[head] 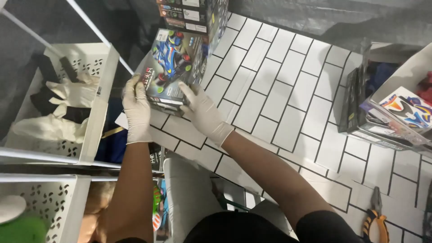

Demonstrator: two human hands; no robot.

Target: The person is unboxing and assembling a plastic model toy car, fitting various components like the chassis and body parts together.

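The tiled table [288,90] fills the middle and right of the frame, white tiles with dark grout running on a slant. At the left stand two white baskets: the upper basket [101,90] holds loose pale gloves [72,92] over something dark, and the lower basket [72,202] sits at the bottom left corner with a green blurred thing inside. At the right edge lies a pile of boxes [387,121], dark ones under one with a bright swirling print. At the top centre a stack of boxes [193,18] stands on the tiles, just behind the one I hold.

My box [173,67] is in the upper middle of the frame, tilted up on its lower edge at the table's left rim, its lid showing a blue toy racing car. My left hand [137,110], in a white glove, is closed around the box's lower left corner, fingers wrapped over the edge. My right hand [202,112], gloved too, grips the lower right side, thumb on the lid and fingers curled under it.

At the bottom right corner lie pliers [377,216] with orange handles, well apart from my hands
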